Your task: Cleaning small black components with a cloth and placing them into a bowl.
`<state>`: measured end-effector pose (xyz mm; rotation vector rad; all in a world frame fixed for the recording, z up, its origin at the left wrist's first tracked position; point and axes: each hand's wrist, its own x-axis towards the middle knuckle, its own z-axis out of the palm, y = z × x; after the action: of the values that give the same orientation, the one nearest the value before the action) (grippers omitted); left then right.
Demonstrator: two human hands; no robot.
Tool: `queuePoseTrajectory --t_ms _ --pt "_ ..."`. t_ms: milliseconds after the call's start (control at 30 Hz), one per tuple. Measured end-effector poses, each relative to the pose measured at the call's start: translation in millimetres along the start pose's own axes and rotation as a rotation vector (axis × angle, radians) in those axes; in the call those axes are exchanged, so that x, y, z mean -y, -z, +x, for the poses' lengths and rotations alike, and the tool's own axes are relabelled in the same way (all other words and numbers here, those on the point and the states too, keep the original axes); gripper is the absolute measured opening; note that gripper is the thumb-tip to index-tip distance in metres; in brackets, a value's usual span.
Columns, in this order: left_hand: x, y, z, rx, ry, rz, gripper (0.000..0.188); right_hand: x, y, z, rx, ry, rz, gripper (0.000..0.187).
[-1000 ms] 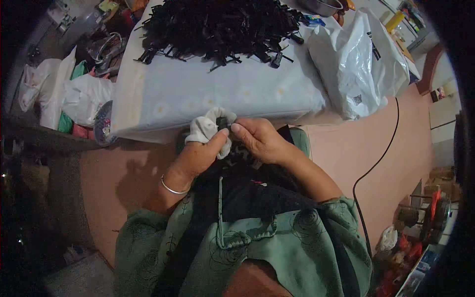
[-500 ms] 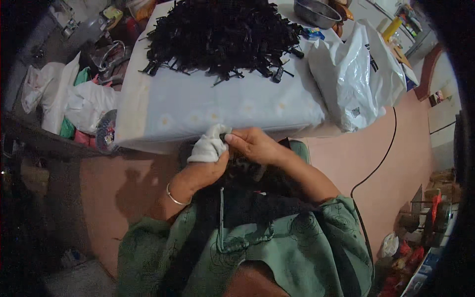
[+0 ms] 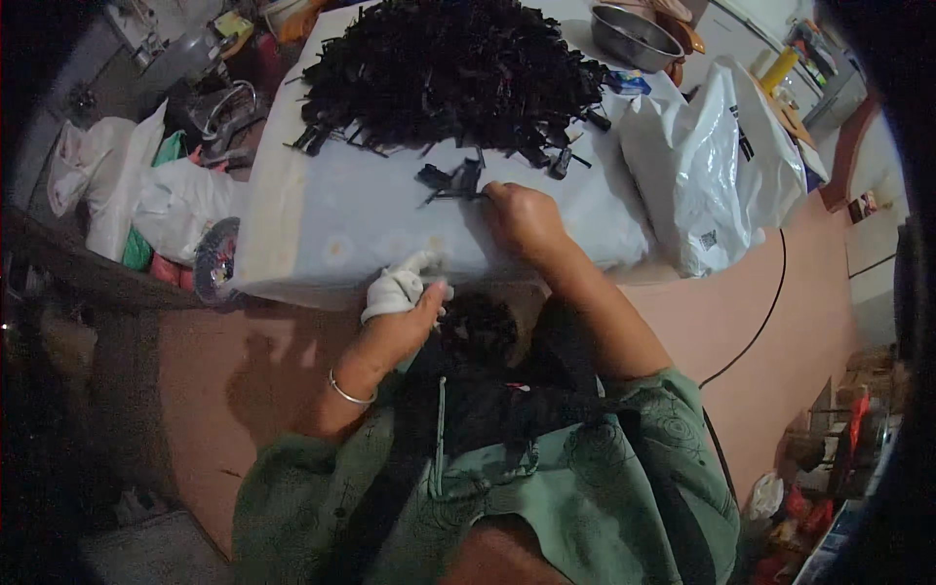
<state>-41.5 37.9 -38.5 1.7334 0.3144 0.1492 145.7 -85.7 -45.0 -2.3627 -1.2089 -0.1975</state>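
Observation:
A large heap of black plastic parts [image 3: 448,78] with thin prongs covers the far part of the table. In front of it my right hand [image 3: 526,222] pinches the prong of one black plastic part [image 3: 463,178], which is slightly blurred. My left hand [image 3: 400,317] is at the table's near edge, its fingers covered by a white cloth glove [image 3: 392,291] and its thumb bare. Thumb and gloved forefinger stand apart, and I see nothing between them. Below the table edge, between my knees, a round container [image 3: 525,336] has dark pieces in it.
A pale flowered cloth covers the table [image 3: 361,219]. On its right stands a big white plastic bag [image 3: 682,175], with a metal bowl [image 3: 634,41] behind. White bags [image 3: 185,210] crowd the left side. A black cable [image 3: 756,336] trails over the floor at the right.
My hands were together over a small dark thing at the table edge. The right hand has moved forward onto the table and grips a black plastic part; the left stays near the edge.

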Motion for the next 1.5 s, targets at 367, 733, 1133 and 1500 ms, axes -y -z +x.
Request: queuePoseTrajectory --t_ms 367,733,1133,1500 --pt "-40 -7 15 -0.266 -0.308 0.321 0.024 27 33 -36 -0.083 0.193 -0.161 0.015" --pt "-43 -9 4 -0.018 -0.133 -0.247 0.023 70 46 -64 -0.077 0.205 0.592 0.015" --pt "-36 -18 -7 -0.085 -0.239 -0.042 0.020 69 34 -71 0.034 -0.047 0.871 0.026" --pt "-32 -26 -11 -0.238 -0.574 0.679 0.020 77 -3 -81 0.070 -0.236 1.063 0.032"
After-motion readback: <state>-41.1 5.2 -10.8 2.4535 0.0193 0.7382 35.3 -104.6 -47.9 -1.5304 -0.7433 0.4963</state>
